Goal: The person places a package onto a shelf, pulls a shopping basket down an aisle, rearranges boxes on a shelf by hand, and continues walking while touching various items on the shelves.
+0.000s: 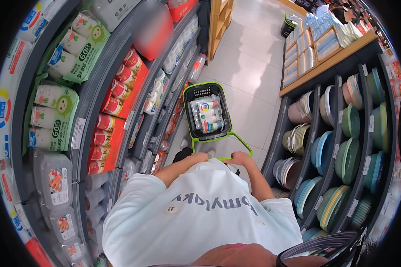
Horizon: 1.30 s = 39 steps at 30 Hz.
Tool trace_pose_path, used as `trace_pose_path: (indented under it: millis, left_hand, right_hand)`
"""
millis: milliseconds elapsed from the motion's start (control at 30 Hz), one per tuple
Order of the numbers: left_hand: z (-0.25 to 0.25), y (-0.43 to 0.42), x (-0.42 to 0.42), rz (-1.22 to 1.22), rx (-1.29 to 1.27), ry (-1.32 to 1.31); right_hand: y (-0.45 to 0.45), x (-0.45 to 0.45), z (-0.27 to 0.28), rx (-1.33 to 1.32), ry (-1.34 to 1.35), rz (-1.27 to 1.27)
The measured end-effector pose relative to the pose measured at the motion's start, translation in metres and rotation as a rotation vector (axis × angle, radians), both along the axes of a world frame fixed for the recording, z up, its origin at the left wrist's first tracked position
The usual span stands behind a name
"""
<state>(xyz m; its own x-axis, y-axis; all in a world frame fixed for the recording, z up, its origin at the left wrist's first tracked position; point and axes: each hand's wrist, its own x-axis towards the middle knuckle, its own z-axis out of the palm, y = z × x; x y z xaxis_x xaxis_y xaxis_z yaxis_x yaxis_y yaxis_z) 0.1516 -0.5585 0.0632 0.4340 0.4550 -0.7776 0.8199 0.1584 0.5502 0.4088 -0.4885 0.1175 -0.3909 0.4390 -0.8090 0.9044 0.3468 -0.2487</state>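
Note:
A black shopping basket (188, 116) with a green rim stands on the floor in front of me. Its long green handle (243, 143) reaches back toward my body. My left hand (199, 157) is closed at the handle's left corner, its fingertips partly hidden. The fingers of my right hand (239, 158) wrap round the crossbar near the right corner. Inside the basket lies a clear plastic pack of disposable cups (208, 115) with a colourful label.
Shelves on my left hold green packs of cups (55, 118), red packs of cups (103, 141) and clear plastic containers (60, 182). Plastic basins (347, 159) fill the right shelves, below folded towels (327, 44). A tiled aisle (247, 53) runs ahead, with another basket (289, 26) farther off.

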Motion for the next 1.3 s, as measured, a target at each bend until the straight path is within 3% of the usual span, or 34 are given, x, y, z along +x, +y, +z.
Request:
trace_pose_path:
  millis: [100,233,367,667,767,833,867,967,1200,1300]
  left_hand:
    - [-0.016,0.006,0.003,-0.085,0.046,0.010]
    - [0.021,0.026,-0.002,-0.177,0.108,0.061]
    - [0.021,0.042,-0.014,-0.241,0.105,0.080]
    - [0.000,0.119,-0.064,-0.277,0.175,-0.045]
    - [0.000,0.149,-0.089,-0.227,0.214,-0.109]
    - [0.019,0.168,-0.110,-0.088,0.378,-0.044]
    - [0.010,0.174,-0.120,-0.050,0.533,-0.075]
    - [0.002,0.195,-0.145,0.033,0.667,-0.043]
    - [-0.022,0.221,-0.168,0.086,0.602,-0.049]
    - [-0.009,0.234,-0.172,0.075,0.571,-0.058]
  right_hand:
    - [-0.009,0.012,0.000,0.059,-0.015,-0.045]
    - [-0.035,0.012,-0.008,0.101,0.035,-0.181]
    - [-0.042,0.003,-0.014,0.145,0.084,-0.299]
    - [0.014,-0.042,0.001,0.313,0.127,-0.295]
    - [0.058,-0.070,0.009,0.389,0.153,-0.273]
    - [0.088,-0.092,0.010,0.426,0.182,-0.278]
    - [0.102,-0.106,0.012,0.428,0.158,-0.281]
    - [0.139,-0.143,0.023,0.405,0.101,-0.305]
    - [0.186,-0.167,0.006,0.302,-0.017,-0.225]
    - [0.191,-0.174,0.018,0.346,-0.002,-0.242]
